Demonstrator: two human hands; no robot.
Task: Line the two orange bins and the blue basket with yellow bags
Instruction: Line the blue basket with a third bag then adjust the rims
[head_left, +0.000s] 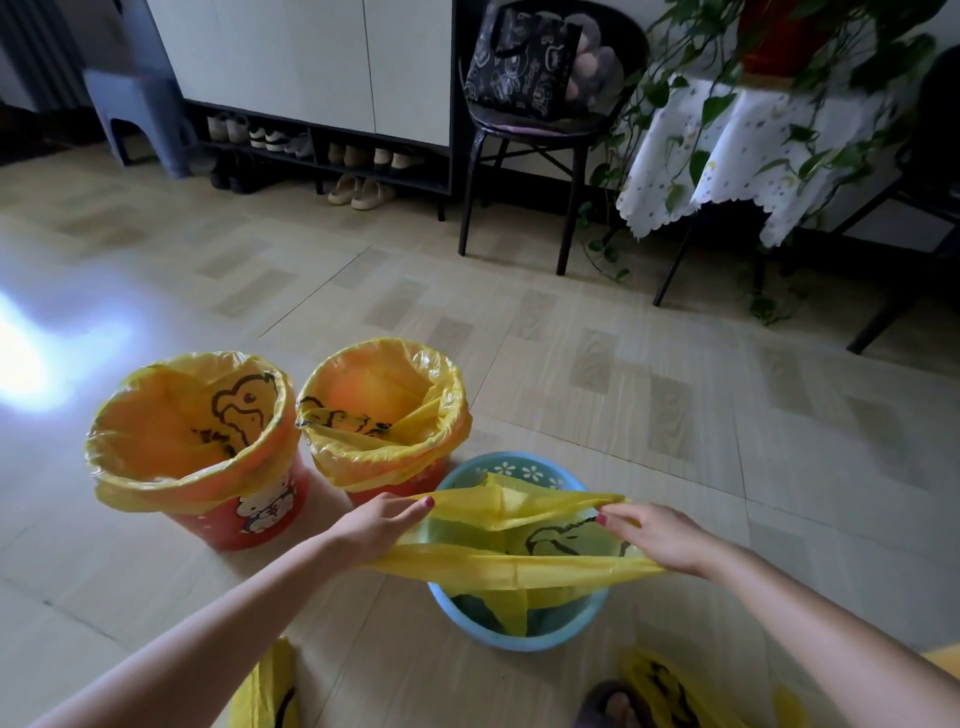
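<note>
Third liner: thin yellow plastic bag (511, 558) stretched open over round blue plastic basket (519, 626), not yet folded over its rim.

Left hand (376, 525) and right hand (657, 535) each closed on one side of the bag mouth, pulling apart just above the basket, near right on the tiled floor (571, 338). Both orange plastic bins (249, 519) (384, 491), far left, already lined. Advice: lower the mouth evenly, cuff the far edge first, then the near edge; pull gently, since film likely tears.
</note>
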